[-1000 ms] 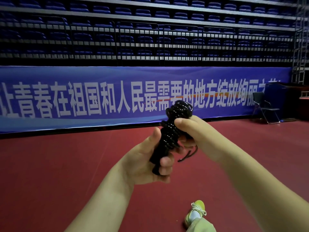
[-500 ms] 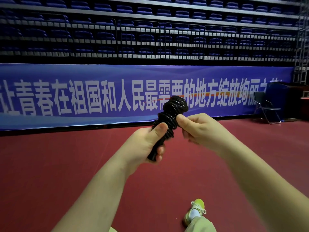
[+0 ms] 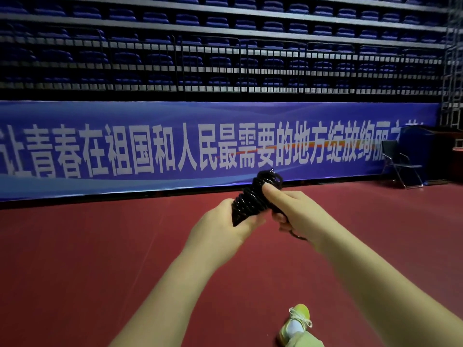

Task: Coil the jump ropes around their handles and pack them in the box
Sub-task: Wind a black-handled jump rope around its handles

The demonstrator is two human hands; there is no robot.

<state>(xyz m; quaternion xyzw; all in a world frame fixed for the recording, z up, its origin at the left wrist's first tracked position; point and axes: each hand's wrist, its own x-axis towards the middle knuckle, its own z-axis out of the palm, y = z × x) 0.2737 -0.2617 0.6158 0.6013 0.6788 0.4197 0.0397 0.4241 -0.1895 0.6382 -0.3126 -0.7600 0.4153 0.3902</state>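
A black jump rope [image 3: 253,196] is wound in tight coils round its handles and stands tilted in front of me, above the red floor. My left hand [image 3: 220,229] grips the lower end of the bundle. My right hand [image 3: 295,211] holds the upper part, thumb pressed on the coils. A short loose loop of rope [image 3: 298,236] hangs below my right hand. No box is in view.
Red sports floor [image 3: 100,259] spreads all around. A blue banner [image 3: 150,146] runs along the wall under rows of folded seats. A folding chair [image 3: 400,164] stands at the far right. My yellow-green shoe [image 3: 298,321] shows at the bottom.
The bundle has tipped further to the right. My right hand has shifted lower along the coils, and a loose loop of rope now shows under it. My left hand keeps its grip.
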